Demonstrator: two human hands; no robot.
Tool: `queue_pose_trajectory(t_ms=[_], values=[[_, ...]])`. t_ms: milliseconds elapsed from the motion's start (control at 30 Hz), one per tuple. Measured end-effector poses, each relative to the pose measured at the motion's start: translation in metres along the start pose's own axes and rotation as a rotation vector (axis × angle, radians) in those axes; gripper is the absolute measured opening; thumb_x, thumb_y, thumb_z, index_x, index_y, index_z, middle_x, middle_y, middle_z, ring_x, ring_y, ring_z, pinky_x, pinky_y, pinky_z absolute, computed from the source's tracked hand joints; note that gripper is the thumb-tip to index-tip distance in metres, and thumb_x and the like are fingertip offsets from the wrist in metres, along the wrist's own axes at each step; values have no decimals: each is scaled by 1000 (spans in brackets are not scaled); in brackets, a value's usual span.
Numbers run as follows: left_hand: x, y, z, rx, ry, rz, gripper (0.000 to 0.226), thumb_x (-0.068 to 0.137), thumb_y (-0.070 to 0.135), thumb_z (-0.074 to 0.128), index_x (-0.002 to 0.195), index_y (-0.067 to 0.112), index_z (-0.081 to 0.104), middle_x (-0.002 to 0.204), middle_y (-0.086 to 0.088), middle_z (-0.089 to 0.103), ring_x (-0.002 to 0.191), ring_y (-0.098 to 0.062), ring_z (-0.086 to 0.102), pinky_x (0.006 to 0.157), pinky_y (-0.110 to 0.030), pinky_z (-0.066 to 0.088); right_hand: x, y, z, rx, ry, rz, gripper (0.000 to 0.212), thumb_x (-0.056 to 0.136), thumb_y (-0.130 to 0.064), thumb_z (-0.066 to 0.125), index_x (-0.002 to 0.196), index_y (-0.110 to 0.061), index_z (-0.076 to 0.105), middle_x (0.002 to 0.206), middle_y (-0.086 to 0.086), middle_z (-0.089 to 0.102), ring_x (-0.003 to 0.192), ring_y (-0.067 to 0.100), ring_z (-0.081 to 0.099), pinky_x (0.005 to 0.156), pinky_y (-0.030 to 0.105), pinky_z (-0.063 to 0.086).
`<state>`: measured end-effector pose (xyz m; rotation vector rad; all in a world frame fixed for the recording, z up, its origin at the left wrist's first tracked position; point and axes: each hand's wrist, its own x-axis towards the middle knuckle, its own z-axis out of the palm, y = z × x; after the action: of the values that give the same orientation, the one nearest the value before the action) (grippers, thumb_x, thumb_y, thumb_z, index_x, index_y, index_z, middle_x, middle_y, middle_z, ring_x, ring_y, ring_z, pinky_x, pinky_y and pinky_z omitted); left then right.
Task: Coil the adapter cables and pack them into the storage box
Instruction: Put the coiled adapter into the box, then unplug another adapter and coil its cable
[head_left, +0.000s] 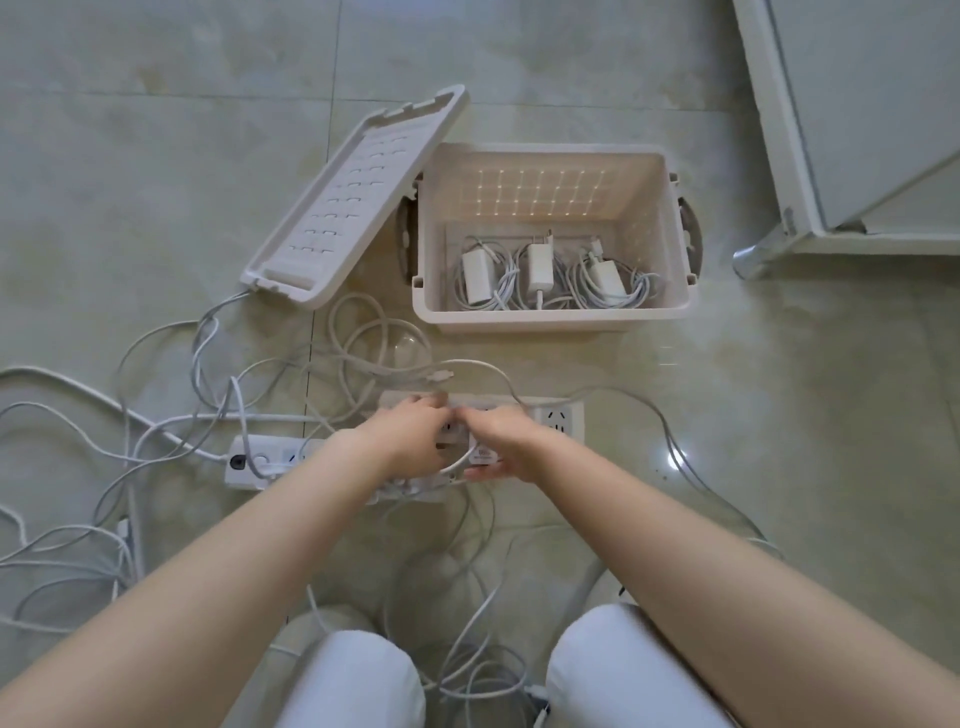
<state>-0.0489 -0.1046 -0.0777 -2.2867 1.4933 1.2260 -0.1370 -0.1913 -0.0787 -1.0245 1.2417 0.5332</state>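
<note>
Glossy pale-green marbled floor tiles (156, 104) fill the room. At 12 o'clock sits the open storage box (550, 317) with three coiled adapters (537, 270); its lid (358, 197) leans at 11. Centre, the left hand (410, 436) and right hand (504, 441) meet fingertips, pinching a white cable (460, 464) above a power strip (558, 421). A white cabinet (857, 104) stands at 2

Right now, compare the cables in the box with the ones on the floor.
The packed cables lie in three tidy coils, each with its adapter, inside the storage box; the loose cables sprawl uncoiled and crossing over the floor. Both sets are white.
</note>
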Motion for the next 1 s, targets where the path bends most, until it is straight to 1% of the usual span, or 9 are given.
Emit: queue_pose_trajectory(t_ms=[100,233,400,433,500,567,733,833,1000], values=[[2,0,2,76,71,28,76,90,32,57,150,23,13,150,-3,32,133,-25,37,104,-36,32,18,2,2,-127,144,-9,62,89,-29,53,140,-6,25,130,10,47,104,22,54,54,26,52],[10,6,0,171,100,87,84,84,16,62,151,18,11,156,-3,17,139,-22,27,109,-33,27,13,-16,-30,-633,371,-161,42,95,-20,42,129,3,43,133,20,48,121,34,47,92,36,45],[11,33,1,297,86,89,71,87,0,50,149,4,16,155,-12,19,133,-29,37,100,-37,39,-11,-31,-62,-1120,473,-168,32,90,-19,52,119,-5,54,123,13,58,114,29,55,86,31,46],[10,41,4,337,148,146,61,83,1,57,140,-1,35,143,-17,39,120,-30,50,89,-36,46,-13,-31,-62,-1186,468,-174,33,89,-17,53,119,-6,55,124,13,58,114,29,55,87,31,46],[5,52,11,436,350,358,31,56,7,81,84,7,68,82,-10,66,71,-22,65,52,-27,48,-16,-26,-60,-1232,466,-202,33,87,-15,54,119,-6,55,123,12,57,115,29,54,88,32,46],[0,58,12,503,555,533,19,56,5,75,58,15,59,59,-1,56,54,-19,55,46,-28,37,-17,-20,-62,-1224,475,-230,29,87,-13,51,115,-6,56,122,14,58,114,30,55,88,32,45],[9,57,4,439,840,493,29,80,0,36,95,4,61,95,-13,66,92,-32,65,88,-42,48,-20,-2,-67,-1080,516,-279,23,88,-20,53,104,-3,57,113,18,61,107,33,57,79,32,46],[19,53,6,442,650,367,51,78,11,36,122,-1,59,131,-18,56,122,-31,54,101,-41,43,-21,8,-66,-1107,525,-302,25,90,-20,52,108,-3,56,112,17,62,106,33,58,78,31,46],[30,44,14,402,219,206,91,88,25,60,149,3,-5,159,-12,-5,146,-23,3,115,-32,15,-20,3,-65,-1164,491,-286,26,89,-13,51,113,-2,54,118,16,58,110,32,56,83,33,46]])
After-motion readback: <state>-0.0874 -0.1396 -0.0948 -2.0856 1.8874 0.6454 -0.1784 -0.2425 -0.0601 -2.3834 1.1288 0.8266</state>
